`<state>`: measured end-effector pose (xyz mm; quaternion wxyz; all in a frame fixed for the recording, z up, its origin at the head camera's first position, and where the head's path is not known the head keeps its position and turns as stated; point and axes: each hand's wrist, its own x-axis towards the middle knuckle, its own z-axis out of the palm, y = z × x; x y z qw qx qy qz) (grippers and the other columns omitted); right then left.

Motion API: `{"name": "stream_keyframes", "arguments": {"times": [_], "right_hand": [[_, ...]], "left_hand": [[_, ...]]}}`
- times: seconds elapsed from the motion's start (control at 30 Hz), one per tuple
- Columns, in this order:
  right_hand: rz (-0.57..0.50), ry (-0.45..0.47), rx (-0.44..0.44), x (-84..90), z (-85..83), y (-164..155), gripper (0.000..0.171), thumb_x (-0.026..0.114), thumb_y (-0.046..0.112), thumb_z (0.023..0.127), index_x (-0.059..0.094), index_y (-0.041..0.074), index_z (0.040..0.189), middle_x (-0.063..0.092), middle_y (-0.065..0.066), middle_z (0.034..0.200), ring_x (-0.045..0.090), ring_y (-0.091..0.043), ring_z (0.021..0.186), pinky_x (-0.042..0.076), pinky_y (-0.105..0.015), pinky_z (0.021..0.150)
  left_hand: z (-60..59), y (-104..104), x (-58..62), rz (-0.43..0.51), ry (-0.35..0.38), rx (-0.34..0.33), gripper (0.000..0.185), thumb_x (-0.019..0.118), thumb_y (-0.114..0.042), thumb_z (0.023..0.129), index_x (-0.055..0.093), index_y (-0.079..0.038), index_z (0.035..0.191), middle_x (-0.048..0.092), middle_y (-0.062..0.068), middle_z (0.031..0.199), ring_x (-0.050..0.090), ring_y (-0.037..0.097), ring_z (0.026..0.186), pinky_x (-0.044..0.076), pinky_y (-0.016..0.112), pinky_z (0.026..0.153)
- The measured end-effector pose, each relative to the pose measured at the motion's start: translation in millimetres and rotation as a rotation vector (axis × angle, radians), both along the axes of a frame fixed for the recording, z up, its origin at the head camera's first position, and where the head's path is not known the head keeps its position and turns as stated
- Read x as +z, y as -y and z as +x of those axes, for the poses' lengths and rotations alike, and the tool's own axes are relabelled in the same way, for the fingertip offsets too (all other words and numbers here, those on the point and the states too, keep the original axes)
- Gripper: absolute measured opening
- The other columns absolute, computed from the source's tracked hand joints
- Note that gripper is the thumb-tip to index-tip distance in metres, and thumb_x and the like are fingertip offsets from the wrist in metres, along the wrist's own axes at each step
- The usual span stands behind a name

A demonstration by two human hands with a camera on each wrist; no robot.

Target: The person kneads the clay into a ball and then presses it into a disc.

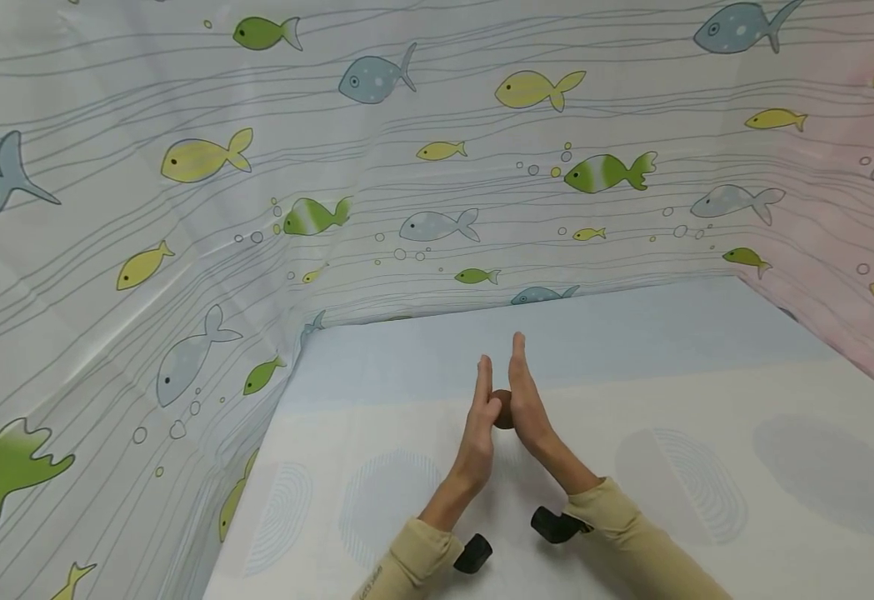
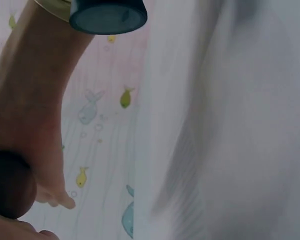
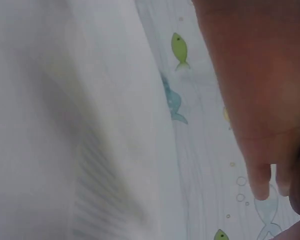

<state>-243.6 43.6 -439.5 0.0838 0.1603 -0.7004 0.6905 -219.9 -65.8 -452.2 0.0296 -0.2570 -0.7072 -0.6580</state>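
While left hand (image 1: 477, 432) and right hand (image 1: 530, 408) face each other, fingers extended straight, dark brown ball (image 1: 505, 413) sits pressed between palms, over pale circle-patterned tablecloth (image 1: 399, 396).

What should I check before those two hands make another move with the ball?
1. Ball held from both sides: ok. The brown ball sits between the left hand and the right hand.
2. Ball off the tabletop: ok. In the left wrist view, the fish-patterned curtain shows between the two.
3. Sleeves out of the way: ok. The beige sleeves end short of the hands.
4. Black wrist cameras away from the ball: ok. Both sit back by the cuffs.
5. Pressure enough to keep the ball from slipping: cannot tell. The pictures show contact, not force.
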Motion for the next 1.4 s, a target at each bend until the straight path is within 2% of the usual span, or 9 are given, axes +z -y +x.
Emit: {"name": "stream_keyframes", "arguments": {"times": [0.2, 0.3, 0.43, 0.63, 0.87, 0.93, 1.07, 1.17, 1.4], "right_hand": [[-0.017, 0.028, 0.017, -8.1, -0.5, -2, 0.062, 0.013, 0.043, 0.108, -0.008, 0.015, 0.159, 0.008, -0.016, 0.163, 0.034, -0.029, 0.124, 0.019, -0.051, 0.111], [-0.009, 0.033, 0.023, -11.8, 2.0, -1, 0.060, 0.011, 0.044, 0.108, 0.001, 0.016, 0.161, 0.055, -0.021, 0.105, 0.050, -0.019, 0.087, 0.036, -0.042, 0.094], [-0.011, 0.046, 0.042, -15.4, 5.8, 1, 0.060, 0.008, 0.043, 0.108, 0.013, 0.013, 0.159, 0.035, -0.001, 0.051, 0.041, -0.009, 0.058, 0.037, -0.040, 0.083], [-0.025, 0.047, 0.071, -18.3, 10.9, 5, 0.063, 0.006, 0.037, 0.109, 0.031, -0.003, 0.151, 0.060, -0.013, 0.083, 0.034, -0.022, 0.134, -0.005, -0.056, 0.119], [0.003, 0.003, 0.143, -20.2, 13.8, 15, 0.064, 0.003, 0.031, 0.109, 0.049, 0.001, 0.076, 0.045, -0.013, 0.076, 0.050, -0.022, 0.100, 0.011, -0.053, 0.115], [0.021, -0.022, 0.158, -19.4, 17.7, 17, 0.065, 0.003, 0.028, 0.110, 0.055, -0.002, 0.087, 0.047, -0.014, 0.075, 0.048, -0.027, 0.086, 0.018, -0.054, 0.109], [0.053, 0.025, 0.163, -16.7, 30.7, 20, 0.059, 0.006, 0.034, 0.109, 0.022, 0.001, 0.156, 0.040, -0.019, 0.148, 0.030, -0.029, 0.141, 0.008, -0.058, 0.116], [0.055, 0.038, 0.168, -13.6, 36.2, 20, 0.060, 0.008, 0.038, 0.109, -0.012, 0.010, 0.158, -0.009, -0.010, 0.165, -0.010, -0.027, 0.151, -0.004, -0.061, 0.117], [0.034, -0.040, 0.154, -5.9, 37.1, 17, 0.059, 0.009, 0.034, 0.109, -0.012, 0.006, 0.157, -0.014, -0.010, 0.165, -0.013, -0.029, 0.151, -0.005, -0.061, 0.117]], "left_hand": [[6.3, -2, 10.8, -0.013, -0.033, -0.002, 0.066, 0.021, -0.032, 0.102, -0.003, -0.013, 0.160, -0.009, -0.003, 0.165, -0.010, 0.014, 0.151, -0.001, 0.052, 0.120], [7.0, -1, 17.2, -0.018, -0.055, 0.002, 0.066, 0.022, -0.032, 0.101, -0.002, -0.014, 0.160, -0.009, -0.004, 0.165, -0.008, 0.014, 0.152, -0.001, 0.052, 0.120], [5.4, 1, 25.0, -0.018, -0.087, 0.017, 0.067, 0.023, -0.032, 0.100, -0.001, -0.015, 0.160, -0.007, -0.005, 0.165, -0.004, 0.013, 0.152, -0.001, 0.052, 0.120], [-2.7, 4, 32.9, -0.018, -0.140, 0.049, 0.068, 0.024, -0.034, 0.099, 0.000, -0.015, 0.160, -0.003, -0.005, 0.166, -0.004, 0.014, 0.152, -0.002, 0.055, 0.120], [-15.2, 10, 35.1, -0.036, -0.140, 0.087, 0.068, 0.024, -0.037, 0.100, 0.001, -0.016, 0.160, -0.003, -0.007, 0.165, -0.008, 0.012, 0.152, -0.002, 0.055, 0.120], [-19.5, 11, 34.4, -0.041, -0.134, 0.097, 0.068, 0.024, -0.037, 0.101, 0.001, -0.016, 0.160, -0.004, -0.007, 0.165, -0.007, 0.012, 0.152, -0.001, 0.054, 0.120], [-27.6, 15, 30.7, -0.034, -0.115, 0.108, 0.067, 0.024, -0.036, 0.102, 0.001, -0.014, 0.160, -0.004, -0.007, 0.165, -0.007, 0.010, 0.151, -0.001, 0.052, 0.121], [-31.3, 18, 26.5, -0.022, -0.096, 0.100, 0.066, 0.024, -0.034, 0.102, 0.000, -0.012, 0.160, -0.004, -0.006, 0.165, -0.006, 0.010, 0.151, -0.001, 0.050, 0.121], [-32.4, 19, 15.6, -0.057, -0.066, 0.105, 0.065, 0.022, -0.036, 0.103, 0.000, -0.014, 0.160, -0.005, -0.006, 0.165, -0.008, 0.010, 0.151, -0.001, 0.049, 0.121]]}}
